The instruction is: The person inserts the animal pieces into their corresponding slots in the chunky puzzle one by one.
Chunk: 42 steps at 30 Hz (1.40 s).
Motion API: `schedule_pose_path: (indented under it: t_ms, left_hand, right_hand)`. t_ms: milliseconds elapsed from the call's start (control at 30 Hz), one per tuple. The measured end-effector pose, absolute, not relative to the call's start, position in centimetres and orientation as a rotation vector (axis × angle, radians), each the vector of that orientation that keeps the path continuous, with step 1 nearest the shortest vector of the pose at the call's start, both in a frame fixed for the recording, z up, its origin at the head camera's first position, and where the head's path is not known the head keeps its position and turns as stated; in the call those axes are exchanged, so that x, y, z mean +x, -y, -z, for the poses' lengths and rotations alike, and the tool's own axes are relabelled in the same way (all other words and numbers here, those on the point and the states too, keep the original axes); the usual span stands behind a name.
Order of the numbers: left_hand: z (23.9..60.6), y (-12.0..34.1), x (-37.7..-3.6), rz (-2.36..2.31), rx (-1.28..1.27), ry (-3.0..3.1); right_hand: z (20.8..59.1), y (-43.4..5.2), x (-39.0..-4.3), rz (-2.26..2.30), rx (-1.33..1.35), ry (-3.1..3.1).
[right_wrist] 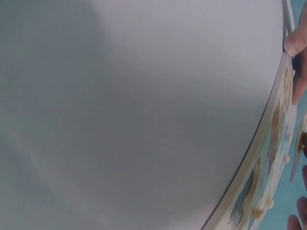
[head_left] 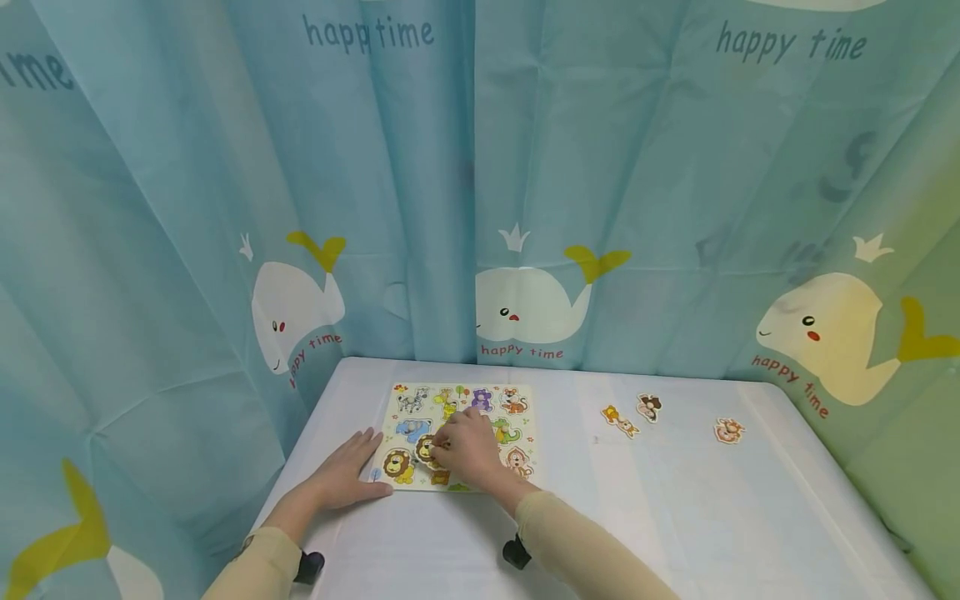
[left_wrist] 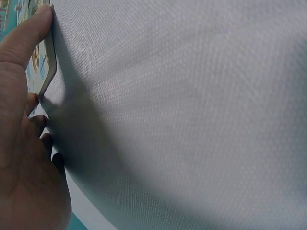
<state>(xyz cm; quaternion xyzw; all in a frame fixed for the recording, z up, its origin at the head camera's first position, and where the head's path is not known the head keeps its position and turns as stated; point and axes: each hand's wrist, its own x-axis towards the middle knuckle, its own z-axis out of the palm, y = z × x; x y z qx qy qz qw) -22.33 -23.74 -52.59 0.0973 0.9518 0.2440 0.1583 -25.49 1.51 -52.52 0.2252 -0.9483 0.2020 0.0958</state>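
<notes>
An animal puzzle board (head_left: 408, 488) lies flat on the table, with coloured zebra, elephant, crocodile, monkey and other figures. My right hand (head_left: 468, 446) is above its middle and pinches a lion puzzle piece (head_left: 424, 450) over the lower left of the board. Beside that piece, a lion picture (head_left: 398, 465) shows in the lower left corner. My left hand (head_left: 347, 471) rests at the board's left side, fingers stretched along the edge and thumb at the near corner. In the right wrist view only the fingertips and the held piece (right_wrist: 300, 143) appear at the right border.
To the right on the white-covered table (head_left: 645, 500) lie several loose pieces: an orange one (head_left: 618, 421), a dark-and-white one (head_left: 649, 407) and a reddish one (head_left: 728, 431). A blue whale-print curtain (head_left: 420, 208) hangs behind and beside the table.
</notes>
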Motion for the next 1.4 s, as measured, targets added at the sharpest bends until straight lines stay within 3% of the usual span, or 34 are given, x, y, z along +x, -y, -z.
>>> schedule_pose_path:
  t_ms: [700,1400]
  left_hand:
    - [52.8,23.9,-22.5,-0.711,0.302,-2.718]
    - [53.1,24.2,-22.7,-0.707,0.342,-2.727]
  right_hand:
    - [52.8,2.4,-25.1,-0.525,0.734,2.808]
    - [53.4,3.3,-25.0,-0.516,0.719,2.820]
